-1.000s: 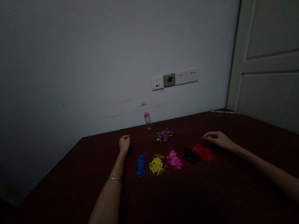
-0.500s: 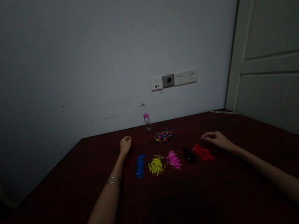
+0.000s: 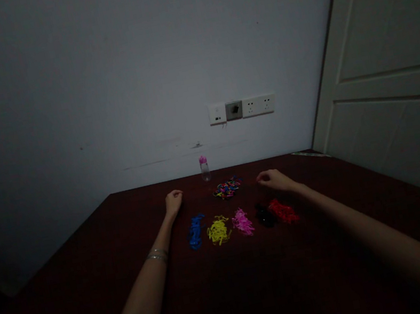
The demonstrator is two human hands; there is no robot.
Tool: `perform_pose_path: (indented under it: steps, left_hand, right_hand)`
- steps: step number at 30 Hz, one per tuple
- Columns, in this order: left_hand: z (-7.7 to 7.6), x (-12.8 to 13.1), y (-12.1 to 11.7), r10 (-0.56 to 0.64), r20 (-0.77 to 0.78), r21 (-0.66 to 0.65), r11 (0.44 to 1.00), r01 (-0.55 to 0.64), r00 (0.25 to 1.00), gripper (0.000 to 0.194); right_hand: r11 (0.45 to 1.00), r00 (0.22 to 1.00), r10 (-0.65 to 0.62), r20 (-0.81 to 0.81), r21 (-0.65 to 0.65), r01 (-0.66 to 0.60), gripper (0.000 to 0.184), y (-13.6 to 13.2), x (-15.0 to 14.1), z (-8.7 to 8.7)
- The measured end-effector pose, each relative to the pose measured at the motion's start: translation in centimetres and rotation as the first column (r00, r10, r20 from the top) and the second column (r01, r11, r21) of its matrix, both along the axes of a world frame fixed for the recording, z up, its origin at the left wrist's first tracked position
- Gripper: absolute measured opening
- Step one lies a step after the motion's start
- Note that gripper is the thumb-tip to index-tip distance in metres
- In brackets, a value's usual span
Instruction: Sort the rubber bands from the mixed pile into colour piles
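Note:
My left hand (image 3: pixel 174 201) rests on the table, curled into a loose fist, with nothing showing in it. To its right lies a heap of small mixed-colour bands (image 3: pixel 227 189). On that heap's other side is my right hand (image 3: pixel 273 179), fingers drawn together; whether a band is between them is too small to tell. Nearer to me, separate piles of similar small bands form a row: blue (image 3: pixel 195 232), yellow (image 3: pixel 218 229), pink (image 3: pixel 243 222), black (image 3: pixel 264 215) and red (image 3: pixel 283 211). The black and red piles lie close together.
A small clear bottle (image 3: pixel 205 172) with a pink top stands behind the mixed heap, near the wall (image 3: pixel 132 84). Sockets (image 3: pixel 258 106) are set in the wall above the dark red table (image 3: pixel 234 293). A pale panelled door (image 3: pixel 400 107) is at the right.
My right hand has moved left and away from me, from beside the red pile towards the mixed heap. My left hand stays in place. The view has shifted slightly.

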State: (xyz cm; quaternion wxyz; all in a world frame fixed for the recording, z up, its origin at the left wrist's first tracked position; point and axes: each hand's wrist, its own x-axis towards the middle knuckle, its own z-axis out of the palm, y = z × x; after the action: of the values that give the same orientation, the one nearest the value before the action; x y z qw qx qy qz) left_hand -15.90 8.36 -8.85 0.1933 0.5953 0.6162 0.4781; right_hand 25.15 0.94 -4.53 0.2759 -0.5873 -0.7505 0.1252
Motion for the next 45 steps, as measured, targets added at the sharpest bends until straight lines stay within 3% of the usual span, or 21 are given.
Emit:
perform_pose_path:
  steps: [5,10,19,35,45]
  left_hand:
    - [-0.2,-0.1,0.2,0.004,-0.005,0.014,1.000,-0.004,1.000,0.023]
    - [0.0,0.0,0.1,0.007,0.002,0.006,1.000,-0.007,1.000,0.023]
    - [0.2,0.2,-0.3,0.023,0.018,-0.010,1.000,-0.023,1.000,0.022]
    - [0.0,0.1,-0.1,0.013,-0.015,-0.012,1.000,-0.013,1.000,0.022]
    - [0.0,0.1,-0.2,0.004,-0.035,-0.001,1.000,-0.004,0.999,0.022]
  right_hand:
    - [0.998,0.979,-0.060,0.192,-0.015,0.065,0.021,2.6,-2.1,-0.2]
    - [0.989,0.986,-0.149,0.081,0.001,0.149,0.026,5.1,-3.6,-1.2]
    - [0.991,0.990,-0.131,0.044,0.008,0.131,0.035,8.6,-4.8,-2.9]
    - [0.987,0.987,-0.158,0.042,0.005,0.158,0.030,8.5,-4.7,-3.6]
    - [0.978,0.965,-0.205,-0.160,-0.005,0.207,0.032,7.6,-3.1,-3.5]
